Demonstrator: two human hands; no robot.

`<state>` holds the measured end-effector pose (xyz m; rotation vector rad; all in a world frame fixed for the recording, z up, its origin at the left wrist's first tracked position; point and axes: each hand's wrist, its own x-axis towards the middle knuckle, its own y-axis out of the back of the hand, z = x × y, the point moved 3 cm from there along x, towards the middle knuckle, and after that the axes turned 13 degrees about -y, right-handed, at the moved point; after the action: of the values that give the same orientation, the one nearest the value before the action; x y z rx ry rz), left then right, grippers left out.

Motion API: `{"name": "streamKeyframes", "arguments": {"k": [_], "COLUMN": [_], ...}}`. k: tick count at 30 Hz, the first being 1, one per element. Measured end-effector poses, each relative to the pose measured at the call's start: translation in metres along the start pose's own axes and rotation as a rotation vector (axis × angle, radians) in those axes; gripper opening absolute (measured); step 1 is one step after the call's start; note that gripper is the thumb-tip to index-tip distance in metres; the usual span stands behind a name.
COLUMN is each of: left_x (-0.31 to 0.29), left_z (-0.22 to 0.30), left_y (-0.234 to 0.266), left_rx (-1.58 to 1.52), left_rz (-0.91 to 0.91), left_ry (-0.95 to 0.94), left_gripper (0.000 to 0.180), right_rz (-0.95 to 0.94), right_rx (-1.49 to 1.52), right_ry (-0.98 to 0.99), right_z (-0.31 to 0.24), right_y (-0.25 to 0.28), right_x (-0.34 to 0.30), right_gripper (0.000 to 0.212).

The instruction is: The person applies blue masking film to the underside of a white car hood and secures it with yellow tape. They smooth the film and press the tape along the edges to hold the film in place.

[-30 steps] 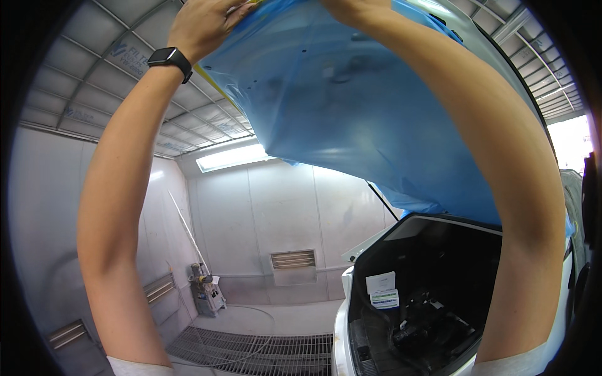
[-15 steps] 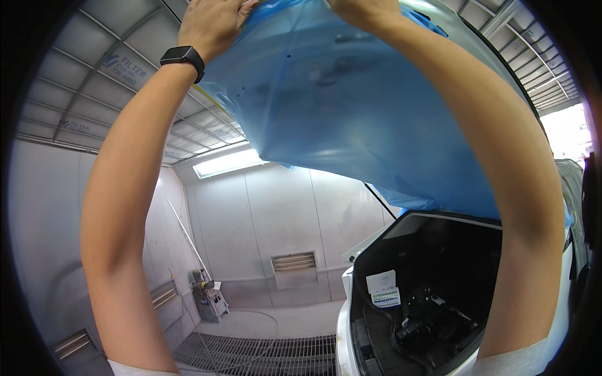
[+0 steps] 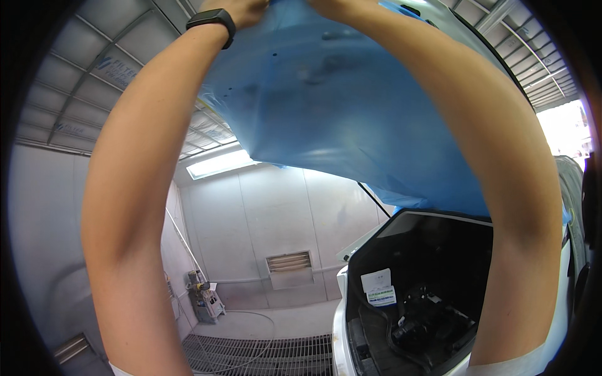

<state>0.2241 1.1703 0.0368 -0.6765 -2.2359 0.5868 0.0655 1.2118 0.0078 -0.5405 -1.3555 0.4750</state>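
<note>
A translucent blue plastic film (image 3: 351,119) hangs over the inner side of a raised car tailgate. Both my arms reach up in front of it. At the top edge of the picture, my left hand (image 3: 246,10), with a black watch on its wrist, is against the upper left of the film. My right hand (image 3: 335,9) is a short way to its right, also at the film's upper part. The frame cuts off most fingers of both hands, so their grip is hidden. Below the film, the car's dark trunk (image 3: 433,263) stands uncovered.
Inside the trunk lie a white box (image 3: 380,288) and dark gear (image 3: 433,319). A thin black strut (image 3: 374,199) props the tailgate. Further off are a grey machine (image 3: 204,297) with a hose, a floor grating (image 3: 263,354), pale wall panels (image 3: 276,213) and ceiling filter panels (image 3: 119,69).
My left hand has moved right and up, closer to my right hand, which has shifted a little left. Both hands now sit higher in the picture, and the film has shifted slightly left.
</note>
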Motion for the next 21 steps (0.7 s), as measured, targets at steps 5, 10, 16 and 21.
{"name": "streamKeyframes", "arguments": {"k": [5,10,16,21], "left_x": [0.001,0.006,0.012,0.055], "left_z": [-0.001,0.001,0.047,0.094], "left_y": [-0.002,0.002,0.013,0.0], "left_rx": [-0.035,-0.051,-0.22,-0.423], "left_rz": [0.068,0.051,0.398,0.45], "left_ry": [-0.057,-0.034,-0.144,-0.066], "left_gripper": [0.036,0.028,0.029,0.036], "right_rz": [0.337,0.145,-0.213,-0.487], "right_rx": [0.293,0.185,-0.211,-0.349], "right_ry": [0.041,-0.169,-0.137,-0.095], "right_z": [0.027,0.079,0.121,0.139], "right_y": [0.027,0.063,0.105,0.127], "right_x": [-0.005,-0.011,-0.036,-0.053], "right_gripper": [0.018,0.022,0.042,0.036]}}
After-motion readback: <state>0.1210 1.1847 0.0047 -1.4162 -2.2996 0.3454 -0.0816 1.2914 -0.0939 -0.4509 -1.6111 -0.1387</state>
